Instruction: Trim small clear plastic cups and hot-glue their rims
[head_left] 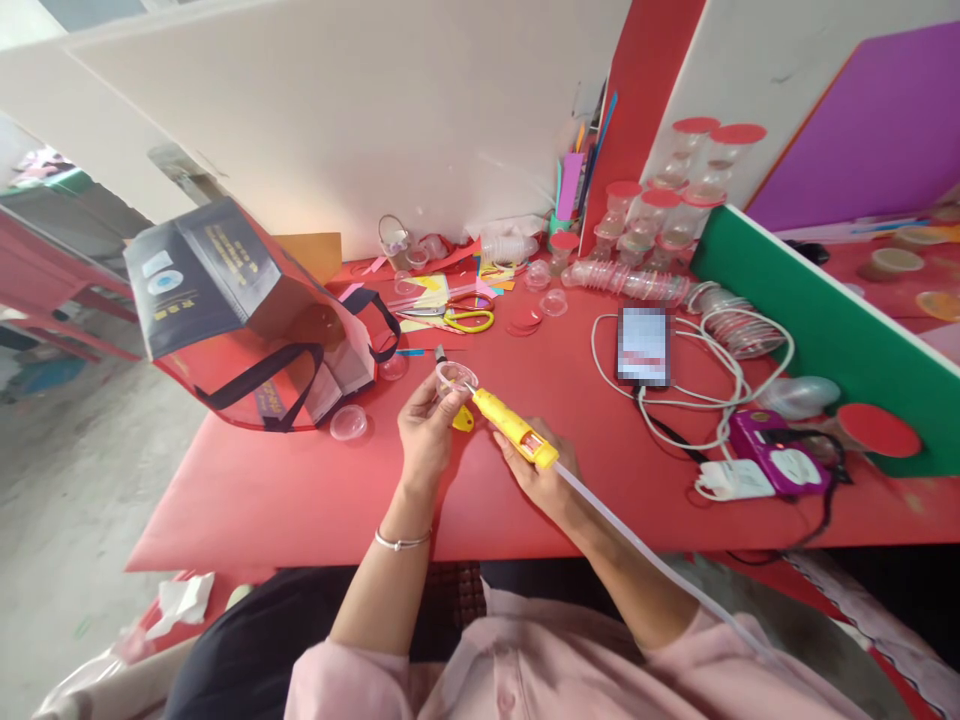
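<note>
Now, the work in hand seems to be gluing: the gun (514, 427) has its nozzle at the rim of a clear cup (448, 385), over the near part of the red desk (300, 505). The left hand (429, 415) has its grip closed on the cup, with thumb and fingers pinching the side. The right hand (541, 474) is wrapped below the gun, its grip clamped on the body (whether a finger presses the trigger, I cannot tell). In my judgement, the move from here calls for a steady cup and a small, slow shift of the nozzle along the rim. The gun points forward and to the left, away from the person; its long axis runs slantwise, from the nozzle back toward the right forearm. A pale cord or stick (637, 545) continues almost the same line behind it. The cup's mouth seems to face upward, but its exact tilt is not clear.
</note>
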